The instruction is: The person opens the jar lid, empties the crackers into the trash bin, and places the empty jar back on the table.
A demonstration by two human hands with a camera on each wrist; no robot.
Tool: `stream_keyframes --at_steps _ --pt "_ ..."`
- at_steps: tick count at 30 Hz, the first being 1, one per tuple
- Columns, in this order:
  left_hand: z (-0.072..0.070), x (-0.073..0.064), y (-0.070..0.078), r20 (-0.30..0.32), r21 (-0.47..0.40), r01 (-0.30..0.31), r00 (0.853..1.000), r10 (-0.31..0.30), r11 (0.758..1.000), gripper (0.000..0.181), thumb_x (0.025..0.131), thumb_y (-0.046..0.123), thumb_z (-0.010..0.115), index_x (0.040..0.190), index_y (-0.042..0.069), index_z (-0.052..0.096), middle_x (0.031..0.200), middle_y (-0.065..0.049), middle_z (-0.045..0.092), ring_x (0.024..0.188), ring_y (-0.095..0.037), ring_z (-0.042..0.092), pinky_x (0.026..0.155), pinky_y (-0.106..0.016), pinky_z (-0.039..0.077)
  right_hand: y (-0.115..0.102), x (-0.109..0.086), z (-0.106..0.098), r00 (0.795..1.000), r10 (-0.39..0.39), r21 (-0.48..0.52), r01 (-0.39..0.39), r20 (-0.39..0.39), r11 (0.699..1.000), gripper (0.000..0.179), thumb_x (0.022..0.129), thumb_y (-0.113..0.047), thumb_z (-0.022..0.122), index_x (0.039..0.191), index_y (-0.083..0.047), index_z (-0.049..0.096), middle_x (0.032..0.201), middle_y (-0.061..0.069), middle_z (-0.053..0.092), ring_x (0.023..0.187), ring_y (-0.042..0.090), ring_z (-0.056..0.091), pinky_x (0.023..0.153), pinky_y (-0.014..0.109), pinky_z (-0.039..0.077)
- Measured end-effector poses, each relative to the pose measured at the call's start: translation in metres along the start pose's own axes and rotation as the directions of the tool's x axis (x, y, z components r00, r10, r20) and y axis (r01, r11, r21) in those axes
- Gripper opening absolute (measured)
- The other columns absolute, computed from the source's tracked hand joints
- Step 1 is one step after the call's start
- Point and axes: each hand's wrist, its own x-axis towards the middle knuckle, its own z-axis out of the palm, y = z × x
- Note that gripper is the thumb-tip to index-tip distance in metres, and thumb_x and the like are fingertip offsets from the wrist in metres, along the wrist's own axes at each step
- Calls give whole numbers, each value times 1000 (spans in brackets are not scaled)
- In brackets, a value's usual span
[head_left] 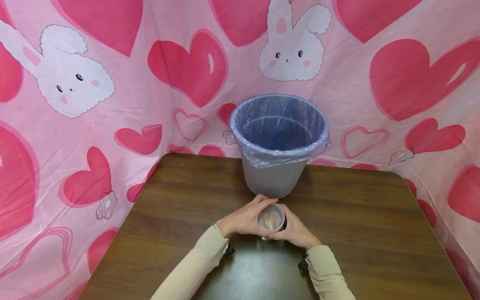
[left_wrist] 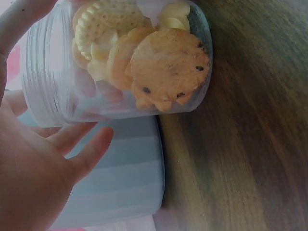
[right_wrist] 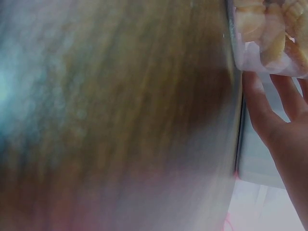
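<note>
A clear plastic jar (left_wrist: 53, 72) with a ridged screw neck stands upright on the table in front of the bin, its round top facing up in the head view. Several cookies lie inside: a brown one (left_wrist: 168, 67) with dark spots and a pale scalloped one (left_wrist: 108, 21) with small holes show through its wall. From the left, my left hand (head_left: 245, 218) grips the jar around its upper part, thumb toward me. My right hand (head_left: 298, 233) holds the opposite side, thumb in front and fingers around the back. The two hands nearly meet around it.
Just behind the jar stands a pale bin (head_left: 273, 177) lined with a bluish translucent bag (head_left: 240, 139). The dark wooden table (head_left: 180, 200) reaches back to a pink curtain (head_left: 127, 104) with hearts and rabbits. A small black device (head_left: 303, 268) sits under the right sleeve.
</note>
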Motion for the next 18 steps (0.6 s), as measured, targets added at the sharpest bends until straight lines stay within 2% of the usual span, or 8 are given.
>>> stream_keyframes --at_steps 3,10,18 --pt "0 -1 -1 -8 5 -7 1000 7 1000 95 60 50 76 139 24 29 120 4 39 106 -8 44 90 -23 40 -4 0 0 1000 14 8 -15 5 1000 87 54 -39 84 127 -31 36 121 -9 49 107 11 49 91 29 39" --pt "-2 -5 -4 -11 -23 -3 1000 3 1000 98 58 48 78 139 27 28 119 3 39 107 -9 44 91 -23 40 -30 -5 -5 999 19 42 -21 33 999 85 57 -31 84 129 -19 38 123 0 50 108 17 49 89 30 40" --pt "-6 -11 -8 16 -61 28 1000 -27 998 96 60 41 80 139 26 28 122 2 37 110 -11 44 93 -24 40 -34 -5 -6 999 30 30 -32 35 999 88 56 -30 84 130 -19 38 124 1 49 110 15 48 91 32 38"
